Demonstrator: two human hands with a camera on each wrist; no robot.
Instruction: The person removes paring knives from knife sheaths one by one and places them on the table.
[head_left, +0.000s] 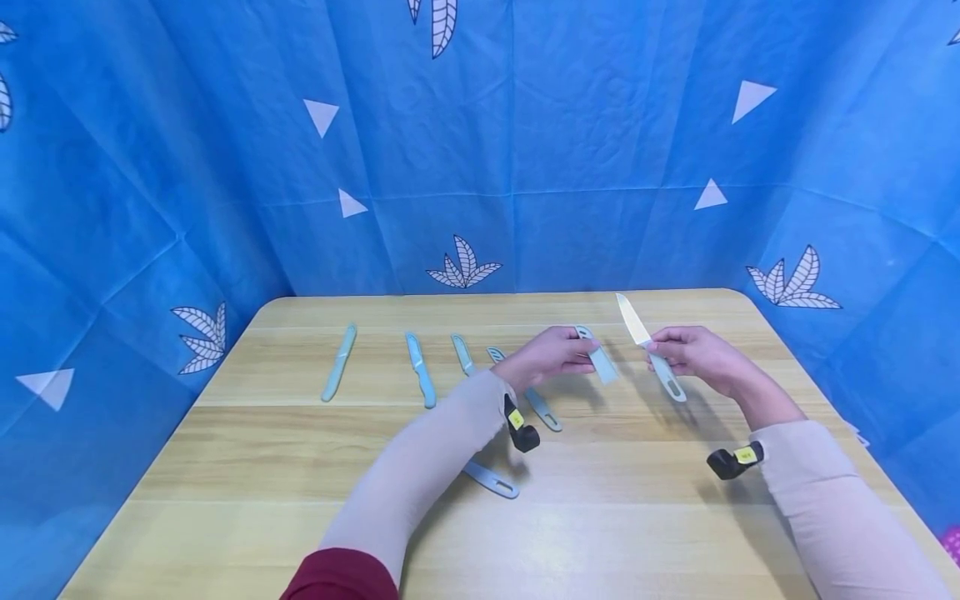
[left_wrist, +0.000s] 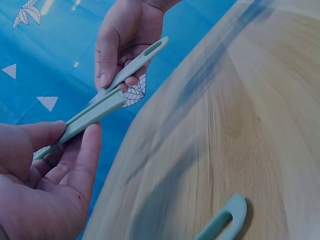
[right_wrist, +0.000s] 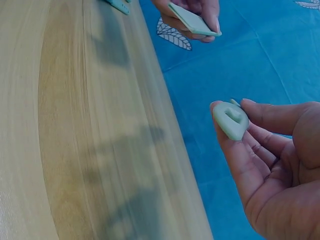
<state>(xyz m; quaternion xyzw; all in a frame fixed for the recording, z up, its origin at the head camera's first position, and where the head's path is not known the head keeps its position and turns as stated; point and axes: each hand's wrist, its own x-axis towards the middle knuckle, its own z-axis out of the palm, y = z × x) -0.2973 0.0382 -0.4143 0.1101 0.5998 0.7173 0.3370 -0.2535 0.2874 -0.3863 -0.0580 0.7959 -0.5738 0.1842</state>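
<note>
My right hand [head_left: 693, 354] pinches a small knife by its pale green handle [head_left: 666, 375], the bare blade [head_left: 633, 321] pointing up and away. To its left, my left hand [head_left: 551, 354] holds a pale green blade sheath [head_left: 602, 364] between thumb and fingers, its end toward the knife. Both things are raised over the far right part of the table. In the left wrist view the sheath [left_wrist: 95, 114] overlaps the blade, and the slotted knife handle [left_wrist: 137, 62] sticks out beyond the fingers. The right wrist view shows that handle [right_wrist: 231, 121] end-on.
On the wooden table [head_left: 247, 450] lie several sheathed knives: a green one [head_left: 340, 362] at far left, a blue one [head_left: 421, 369] beside it, others partly behind my left arm. A blue handle [head_left: 491, 479] shows below that forearm. Blue patterned cloth [head_left: 480, 142] hangs around the table.
</note>
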